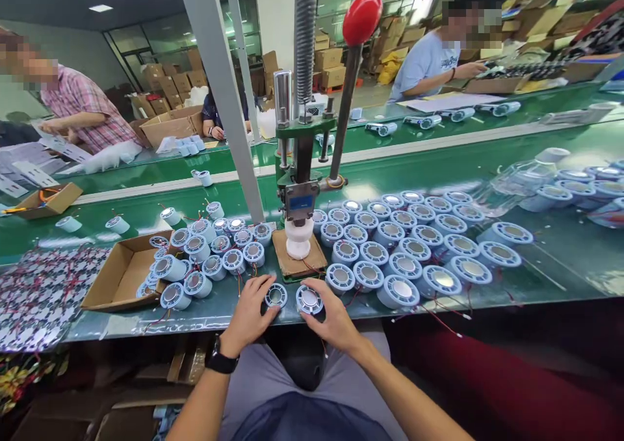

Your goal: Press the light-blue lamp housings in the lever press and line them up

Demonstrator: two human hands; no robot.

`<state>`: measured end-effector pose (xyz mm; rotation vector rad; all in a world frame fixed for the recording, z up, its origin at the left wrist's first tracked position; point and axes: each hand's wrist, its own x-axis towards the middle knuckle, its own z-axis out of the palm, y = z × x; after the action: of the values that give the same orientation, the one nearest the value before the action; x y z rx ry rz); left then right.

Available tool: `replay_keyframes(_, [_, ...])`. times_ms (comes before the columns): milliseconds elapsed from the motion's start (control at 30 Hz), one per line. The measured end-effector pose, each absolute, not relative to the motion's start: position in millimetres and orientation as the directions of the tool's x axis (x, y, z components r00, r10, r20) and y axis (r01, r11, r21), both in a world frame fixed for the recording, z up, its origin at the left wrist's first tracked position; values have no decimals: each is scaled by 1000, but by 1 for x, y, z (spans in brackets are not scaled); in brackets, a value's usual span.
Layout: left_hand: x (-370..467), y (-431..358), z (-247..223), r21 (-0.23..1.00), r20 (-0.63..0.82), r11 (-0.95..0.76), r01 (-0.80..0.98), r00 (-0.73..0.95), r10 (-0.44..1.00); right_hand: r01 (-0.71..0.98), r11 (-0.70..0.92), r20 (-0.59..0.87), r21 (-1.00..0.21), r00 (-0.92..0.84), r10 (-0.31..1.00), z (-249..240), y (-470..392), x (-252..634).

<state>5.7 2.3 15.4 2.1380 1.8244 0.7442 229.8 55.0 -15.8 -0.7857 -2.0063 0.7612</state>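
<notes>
Two bare hands work at the near edge of a green worktop [209,312], each on one light-blue round part. The left hand [249,311] curls thumb and fingers around the left part [275,296]; the right hand [334,314] pinches the right part [309,300] between thumb and fingers. The two parts sit side by side, slightly apart, in front of one hand press [302,194] with a single red knob [362,17]. Its white tip [298,238] meets a brown board [283,252].

Toward the worktop's left end, an open cardboard box [121,302] holds light-blue parts bunched at its right side; others crowd against it, making the count inside uncertain. A smaller carton [68,200], near the far left, contains something orange [45,195], hard to make out.

Dozens of similar parts [403,266] stand in rows right of the press, too overlapped for a sure count. A clear, bottle-like object [519,177] blurs among them, and parts at the right edge are cut off. Four pale-blue cylinders [422,122] line the far side. At least three co-workers [90,106] appear beyond, one partly hidden behind a metal post [221,90].
</notes>
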Motion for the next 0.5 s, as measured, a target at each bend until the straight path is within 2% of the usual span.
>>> replay_keyframes(167, [16, -2, 13, 457, 210, -79, 886, -22, 977, 265, 596, 464, -758, -422, 779, -14, 51, 225])
replay_keyframes(333, [14, 1, 9, 465, 226, -115, 878, 8, 974, 274, 606, 489, -747, -391, 780, -19, 45, 227])
replay_keyframes(500, [21, -3, 21, 580, 340, -94, 809, -136, 930, 315, 504, 392, -804, -356, 848, -19, 41, 218])
